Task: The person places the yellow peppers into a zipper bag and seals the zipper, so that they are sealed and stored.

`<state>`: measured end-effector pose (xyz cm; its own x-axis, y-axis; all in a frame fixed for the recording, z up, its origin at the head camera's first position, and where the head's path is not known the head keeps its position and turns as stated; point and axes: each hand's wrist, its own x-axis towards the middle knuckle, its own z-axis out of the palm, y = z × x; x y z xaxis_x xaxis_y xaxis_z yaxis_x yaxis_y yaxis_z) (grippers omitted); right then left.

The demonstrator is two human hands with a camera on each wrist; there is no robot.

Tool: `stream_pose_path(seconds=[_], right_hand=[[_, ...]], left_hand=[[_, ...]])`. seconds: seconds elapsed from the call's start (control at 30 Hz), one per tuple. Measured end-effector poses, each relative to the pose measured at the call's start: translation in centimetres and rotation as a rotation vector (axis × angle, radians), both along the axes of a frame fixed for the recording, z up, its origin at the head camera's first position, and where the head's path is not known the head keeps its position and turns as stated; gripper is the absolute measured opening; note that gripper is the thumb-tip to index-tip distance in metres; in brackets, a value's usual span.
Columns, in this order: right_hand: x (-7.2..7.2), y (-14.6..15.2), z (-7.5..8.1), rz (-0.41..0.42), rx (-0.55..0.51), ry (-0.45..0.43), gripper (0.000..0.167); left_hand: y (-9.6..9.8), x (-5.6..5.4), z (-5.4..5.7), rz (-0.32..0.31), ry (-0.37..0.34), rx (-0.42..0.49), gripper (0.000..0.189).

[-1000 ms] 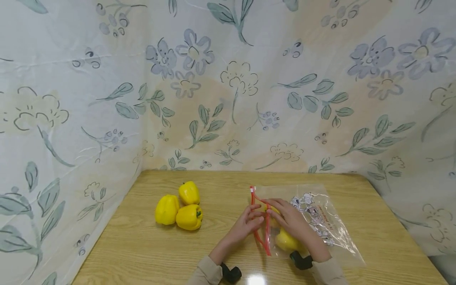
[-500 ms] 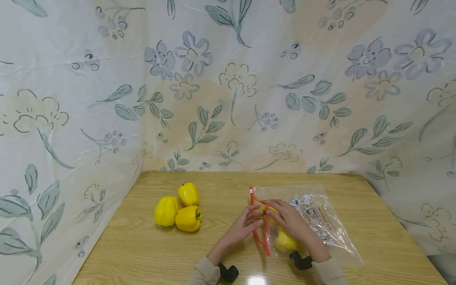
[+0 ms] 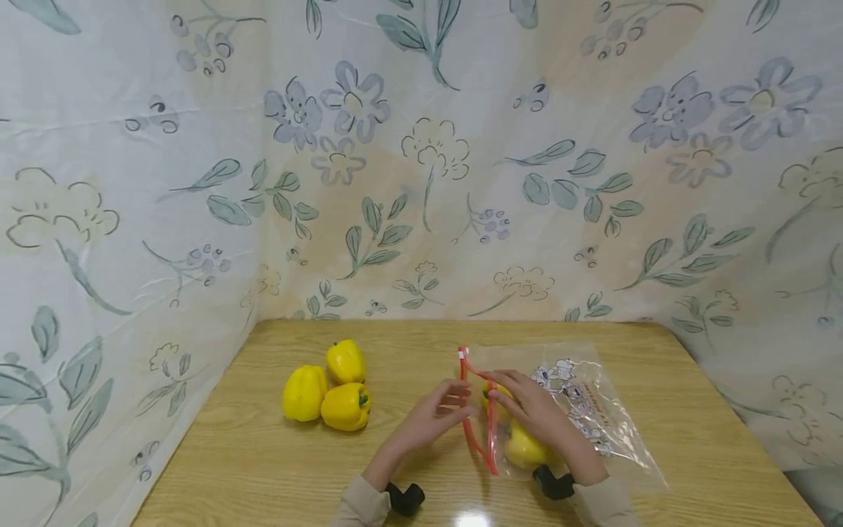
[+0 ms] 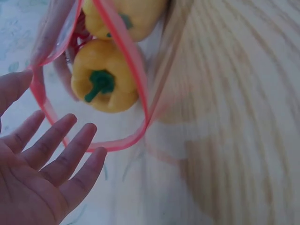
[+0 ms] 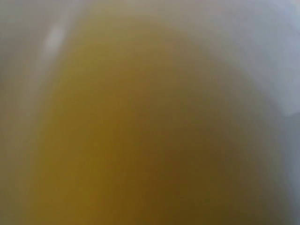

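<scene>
A clear zip bag (image 3: 622,424) with a red-edged mouth lies on its side at the right of the table, its mouth agape towards the left. Inside are two yellow bell peppers; one (image 4: 123,91) shows its green stem in the left wrist view, the other (image 4: 140,21) sits beyond it. My right hand (image 3: 536,410) holds the bag near the red rim, over the peppers. Just outside the mouth, my left hand (image 3: 431,419) has its fingers spread and holds nothing. Only a yellow blur through plastic (image 5: 117,117) fills the right wrist view.
Three loose yellow bell peppers, a left one (image 3: 305,394), a back one (image 3: 345,361) and a front one (image 3: 345,408), cluster at the left of the wooden table (image 3: 230,468). Flowered cloth (image 3: 369,241) stands behind the table and along its sides.
My left hand has drawn back to the left, out of the bag's mouth, with nothing in it. The right hand stays at the bag. The head view has shifted slightly.
</scene>
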<state>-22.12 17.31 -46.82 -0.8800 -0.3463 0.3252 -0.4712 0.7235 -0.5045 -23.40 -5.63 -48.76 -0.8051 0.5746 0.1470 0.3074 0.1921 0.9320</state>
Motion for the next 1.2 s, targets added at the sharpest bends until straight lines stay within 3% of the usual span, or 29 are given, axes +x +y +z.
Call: stream_pose_path(seconds=[0.1,0.33,0.57,0.93,1.07,1.2], right_hand=[[0.0,0.0,-0.1,-0.001,-0.001,-0.007,0.036],[0.0,0.0,-0.2,-0.006,-0.009,-0.014,0.037],[0.2,0.1,-0.2,-0.013,-0.003,-0.006,0.037],[0.2,0.2,-0.5,-0.013,0.002,0.001,0.038],[0.2,0.1,-0.4,-0.003,0.003,0.011,0.037],[0.2,0.1,-0.4,0.007,-0.001,0.021,0.036]], left_hand=[[-0.4,0.1,0.4,0.003,0.021,-0.013,0.04],[-1.8,0.6,1.5,0.029,0.117,-0.142,0.04],[-3.5,1.1,1.9,0.059,0.138,-0.189,0.038],[-5.9,2.4,2.9,0.136,0.25,-0.293,0.043],[-6.9,2.5,3.1,0.165,0.321,-0.334,0.042],[-7.8,2.3,3.2,0.202,0.45,-0.371,0.04]])
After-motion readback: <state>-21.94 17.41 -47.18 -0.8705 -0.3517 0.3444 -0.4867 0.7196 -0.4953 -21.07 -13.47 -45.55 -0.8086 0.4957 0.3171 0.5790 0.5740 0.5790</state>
